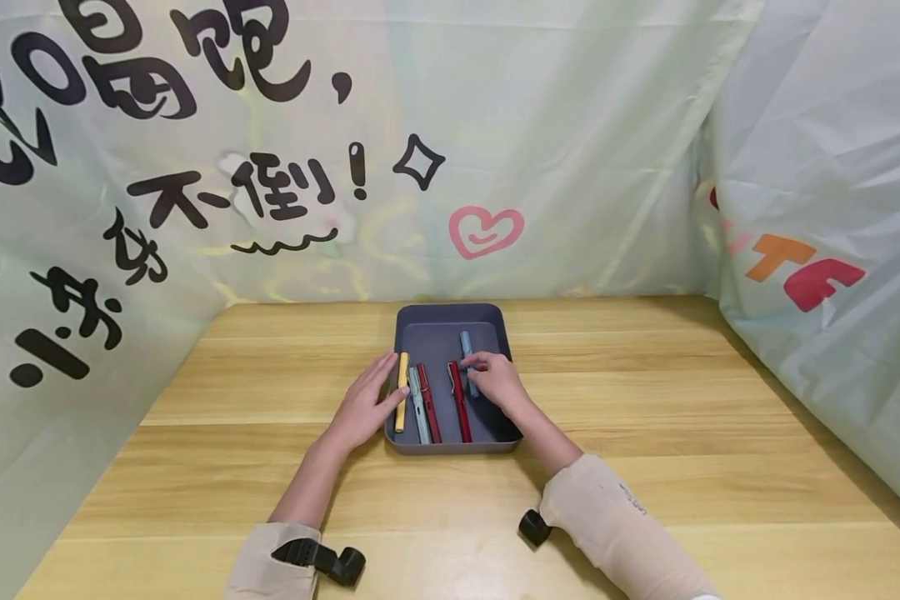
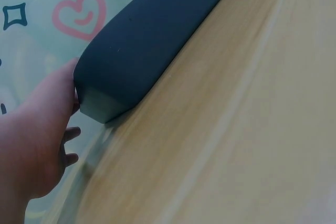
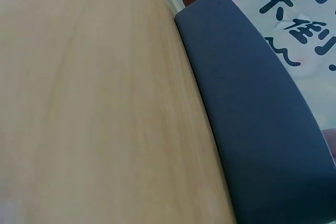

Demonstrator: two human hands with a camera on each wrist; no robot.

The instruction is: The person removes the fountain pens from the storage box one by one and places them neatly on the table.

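A dark grey-blue tray [image 1: 453, 448] lies lengthwise on the table. My left hand [image 1: 362, 407] holds its left side, fingers along the outside and thumb reaching over the rim across a yellow pen [image 1: 401, 415]. Beside that pen lie a light blue pen [image 1: 419, 408] and a dark red pen [image 1: 430, 408]. Another dark red pen [image 1: 460, 408] rests near the tray's middle. Over the right half, my right hand [image 1: 501, 383] pinches a blue pen [image 1: 465, 342], partly covered by the fingers. Both wrist views mostly show the tray's outer wall [image 2: 152, 35].
A wooden table [image 1: 622, 375] surrounds the tray. Behind and beside it hang pale printed curtains [image 1: 585, 150] with black lettering and a pink heart. Black wrist cameras [image 1: 351, 567] hang from both beige sleeves, close over the table's front part.
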